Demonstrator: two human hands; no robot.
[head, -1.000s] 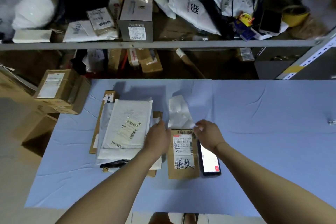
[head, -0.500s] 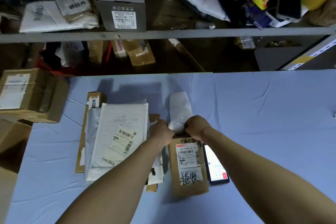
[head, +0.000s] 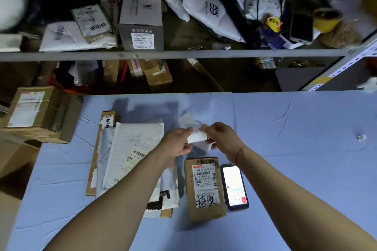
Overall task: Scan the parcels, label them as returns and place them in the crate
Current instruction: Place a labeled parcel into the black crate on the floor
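Parcels lie nearest on the blue table (head: 285, 149): a small brown parcel (head: 205, 188) with a handwritten label, a lit phone (head: 234, 186) just to its right, and a white padded mailer (head: 132, 149) topping a stack to its left. Above the brown parcel, the left hand (head: 176, 142) and right hand (head: 221, 137) both pinch a white label strip (head: 196, 136), held off the table between them. Beyond stands a metal shelf (head: 183, 54) crowded with boxes and bags.
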